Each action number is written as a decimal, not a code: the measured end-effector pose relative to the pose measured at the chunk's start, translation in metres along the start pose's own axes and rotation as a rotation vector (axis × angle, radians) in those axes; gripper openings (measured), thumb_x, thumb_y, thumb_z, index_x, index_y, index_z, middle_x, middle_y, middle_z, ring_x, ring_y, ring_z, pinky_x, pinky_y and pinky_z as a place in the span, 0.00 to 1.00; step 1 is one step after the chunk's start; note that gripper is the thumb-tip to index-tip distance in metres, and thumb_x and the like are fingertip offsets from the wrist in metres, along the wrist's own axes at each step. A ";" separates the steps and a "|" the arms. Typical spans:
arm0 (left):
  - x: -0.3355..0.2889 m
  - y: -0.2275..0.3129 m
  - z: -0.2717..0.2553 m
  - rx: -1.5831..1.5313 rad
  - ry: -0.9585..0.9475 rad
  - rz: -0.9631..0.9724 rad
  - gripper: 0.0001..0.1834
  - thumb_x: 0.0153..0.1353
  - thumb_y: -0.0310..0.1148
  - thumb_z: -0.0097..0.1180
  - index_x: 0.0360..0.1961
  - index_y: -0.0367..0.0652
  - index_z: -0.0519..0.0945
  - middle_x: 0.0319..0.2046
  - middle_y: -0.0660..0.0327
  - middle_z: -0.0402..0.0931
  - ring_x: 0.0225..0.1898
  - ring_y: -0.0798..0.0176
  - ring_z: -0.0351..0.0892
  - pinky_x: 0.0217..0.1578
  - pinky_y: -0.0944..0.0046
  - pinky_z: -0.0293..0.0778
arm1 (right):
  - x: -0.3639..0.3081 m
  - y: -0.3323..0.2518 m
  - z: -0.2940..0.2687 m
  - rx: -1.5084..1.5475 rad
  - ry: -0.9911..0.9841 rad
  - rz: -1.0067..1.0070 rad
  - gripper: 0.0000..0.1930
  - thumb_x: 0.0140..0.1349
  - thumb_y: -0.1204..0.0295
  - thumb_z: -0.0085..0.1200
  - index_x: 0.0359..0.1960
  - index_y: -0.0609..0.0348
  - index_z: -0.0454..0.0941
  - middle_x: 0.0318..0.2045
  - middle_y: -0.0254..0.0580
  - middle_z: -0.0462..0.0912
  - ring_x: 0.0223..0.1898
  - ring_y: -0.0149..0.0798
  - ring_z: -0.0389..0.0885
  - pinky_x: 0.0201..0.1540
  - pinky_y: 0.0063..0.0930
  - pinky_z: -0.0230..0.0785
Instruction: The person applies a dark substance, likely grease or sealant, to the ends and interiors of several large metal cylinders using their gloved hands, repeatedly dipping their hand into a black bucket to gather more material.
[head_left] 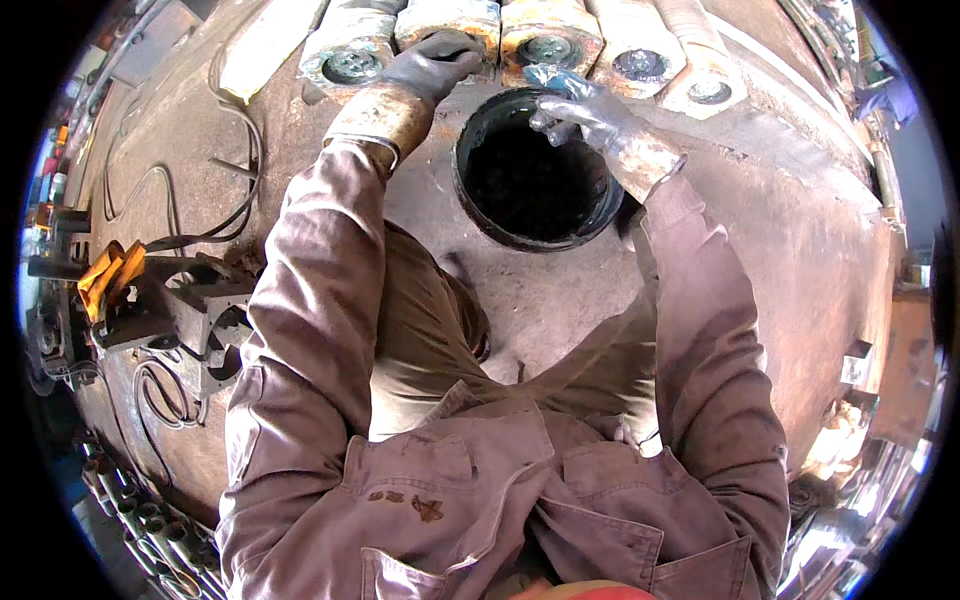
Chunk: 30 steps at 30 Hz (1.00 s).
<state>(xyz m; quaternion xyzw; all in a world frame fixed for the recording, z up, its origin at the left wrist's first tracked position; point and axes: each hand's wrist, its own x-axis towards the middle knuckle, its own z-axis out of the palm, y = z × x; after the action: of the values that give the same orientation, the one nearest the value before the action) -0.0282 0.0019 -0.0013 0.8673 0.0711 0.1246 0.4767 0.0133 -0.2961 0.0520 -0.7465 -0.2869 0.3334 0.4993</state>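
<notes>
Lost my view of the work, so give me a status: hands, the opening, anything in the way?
Left hand gloved, resting on a flanged block. Right hand gloved, at round opening's rim, pinching a small bluish piece. Opening dark, nothing across it.

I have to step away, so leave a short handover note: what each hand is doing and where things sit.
Left hand, gloved, rests on the row of rusty bolted blocks above the round opening.
Right hand, gloved, pinches a small bluish piece at the opening's top rim.
Cables and a yellow-handled tool lie to the left.
Progress cannot be told.
</notes>
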 end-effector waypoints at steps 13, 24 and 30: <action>0.036 -0.047 0.018 0.139 0.143 0.258 0.18 0.65 0.46 0.71 0.52 0.50 0.89 0.52 0.62 0.88 0.56 0.61 0.85 0.60 0.60 0.79 | -0.005 -0.024 0.056 -1.147 -0.250 0.210 0.48 0.63 0.36 0.60 0.73 0.64 0.73 0.60 0.62 0.85 0.60 0.56 0.86 0.64 0.44 0.75; 0.001 -0.014 -0.008 0.332 0.121 0.023 0.23 0.67 0.59 0.63 0.59 0.65 0.88 0.57 0.67 0.88 0.59 0.66 0.85 0.62 0.63 0.77 | 0.005 0.075 0.135 -1.475 -0.498 -0.589 0.23 0.46 0.55 0.75 0.42 0.50 0.87 0.47 0.46 0.89 0.55 0.51 0.87 0.57 0.46 0.77; 0.000 -0.031 -0.032 0.146 0.078 -0.133 0.24 0.65 0.55 0.68 0.60 0.62 0.88 0.57 0.65 0.88 0.59 0.64 0.85 0.63 0.63 0.77 | -0.020 0.008 0.149 -1.396 -0.505 -0.404 0.12 0.53 0.64 0.67 0.37 0.54 0.90 0.40 0.48 0.91 0.44 0.50 0.90 0.47 0.46 0.81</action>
<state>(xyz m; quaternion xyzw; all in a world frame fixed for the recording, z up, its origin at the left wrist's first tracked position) -0.0378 0.0442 -0.0113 0.8875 0.1560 0.1208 0.4165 -0.1149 -0.2321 0.0070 -0.7230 -0.6668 0.1377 -0.1172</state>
